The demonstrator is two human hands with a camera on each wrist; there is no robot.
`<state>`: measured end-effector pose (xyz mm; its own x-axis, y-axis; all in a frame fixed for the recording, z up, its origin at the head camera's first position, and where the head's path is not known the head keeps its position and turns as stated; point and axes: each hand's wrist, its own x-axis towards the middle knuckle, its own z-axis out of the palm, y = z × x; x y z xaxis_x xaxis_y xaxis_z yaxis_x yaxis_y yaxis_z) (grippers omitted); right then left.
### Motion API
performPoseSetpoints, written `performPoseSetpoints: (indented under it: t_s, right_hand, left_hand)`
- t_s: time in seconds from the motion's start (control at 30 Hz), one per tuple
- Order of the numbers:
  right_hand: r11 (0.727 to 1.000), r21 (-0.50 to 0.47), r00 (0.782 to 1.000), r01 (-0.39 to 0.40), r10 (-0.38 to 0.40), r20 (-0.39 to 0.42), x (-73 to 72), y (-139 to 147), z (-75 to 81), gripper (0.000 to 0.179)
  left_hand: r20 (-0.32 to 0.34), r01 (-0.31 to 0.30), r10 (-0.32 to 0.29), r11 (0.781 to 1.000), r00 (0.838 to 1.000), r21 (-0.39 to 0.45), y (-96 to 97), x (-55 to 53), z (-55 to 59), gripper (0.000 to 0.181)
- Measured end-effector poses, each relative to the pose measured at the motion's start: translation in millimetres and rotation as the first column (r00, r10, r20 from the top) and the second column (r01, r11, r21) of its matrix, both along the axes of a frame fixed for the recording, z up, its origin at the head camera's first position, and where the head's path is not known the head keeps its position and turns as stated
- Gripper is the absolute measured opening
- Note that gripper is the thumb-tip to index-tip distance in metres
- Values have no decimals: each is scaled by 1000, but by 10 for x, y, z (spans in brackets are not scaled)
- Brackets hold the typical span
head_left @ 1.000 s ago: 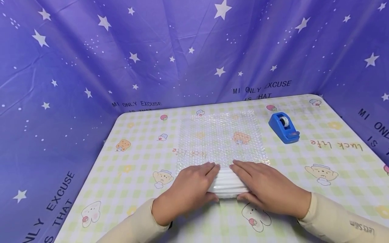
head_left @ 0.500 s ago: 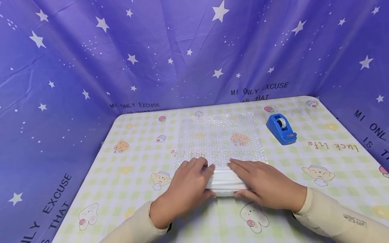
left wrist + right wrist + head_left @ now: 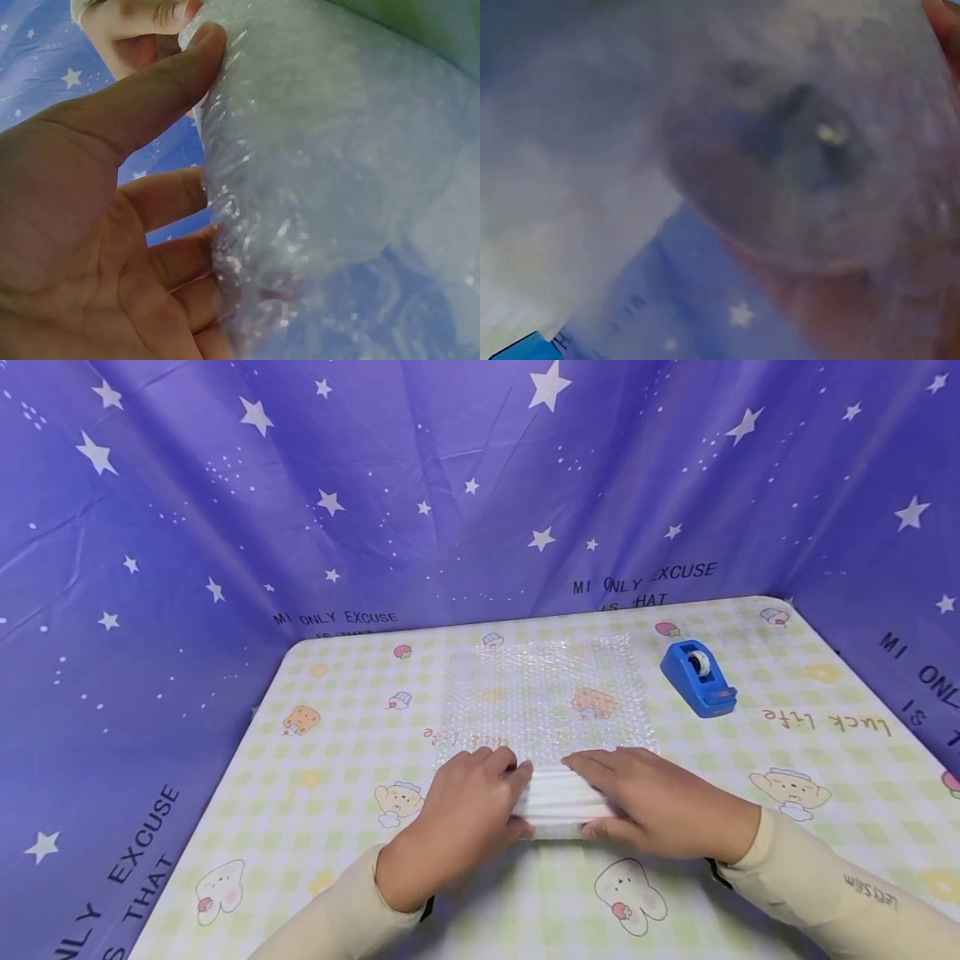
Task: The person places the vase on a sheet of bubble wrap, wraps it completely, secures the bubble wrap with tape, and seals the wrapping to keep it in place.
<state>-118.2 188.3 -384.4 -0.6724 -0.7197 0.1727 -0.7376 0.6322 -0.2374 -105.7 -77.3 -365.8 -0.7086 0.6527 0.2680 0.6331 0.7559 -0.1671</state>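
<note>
A flat sheet of bubble wrap (image 3: 540, 693) lies on the table, its near end rolled round a white bundle (image 3: 564, 802) whose contents I cannot make out. My left hand (image 3: 465, 810) grips the bundle's left end, thumb on the near side and bent fingers over the far side. At the right end my right hand (image 3: 667, 802) holds it likewise, fingers stretched over the top and thumb at the near edge. In the left wrist view, the left thumb (image 3: 180, 79) presses the bubble wrap (image 3: 232, 187), whose crinkled edge partly hides the fingers. The right wrist view is blurred by wrap.
A blue tape dispenser (image 3: 697, 681) with a roll in it stands on the right, beyond the sheet. The checked tablecloth (image 3: 330, 827) carries cartoon prints. A purple star curtain (image 3: 420, 527) surrounds the table's back and sides.
The bundle has shifted slightly away from me along the sheet with both hands on it. The left fingers, straighter at first, are now bent. The tape dispenser has stayed in place.
</note>
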Motion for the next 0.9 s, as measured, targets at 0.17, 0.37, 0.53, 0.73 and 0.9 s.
performPoseSetpoints:
  t_s: [0.17, 0.37, 0.53, 0.73, 0.9]
  right_hand:
    - [1000, 14, 999, 26, -26, 19, -32, 11, 13, 72]
    - [1000, -3, 999, 20, -20, 27, -85, 25, 7, 74]
    - [999, -14, 997, 34, -33, 71, -119, 32, -9, 74]
    - [998, -46, 997, 46, -43, 62, -151, 47, -31, 69]
    - [999, -46, 999, 27, -26, 25, -162, 58, -34, 68]
  left_hand:
    - [13, 8, -7, 1000, 1000, -19, 2, -44, 21, 71]
    - [55, 21, -20, 1000, 998, -16, -29, -85, 28, 71]
    - [84, 33, -33, 999, 996, 3, -65, -116, 27, 69]
    - [108, 34, -37, 999, 993, 26, -86, -138, 35, 66]
    - [132, 30, -36, 999, 991, 46, -104, -151, 42, 65]
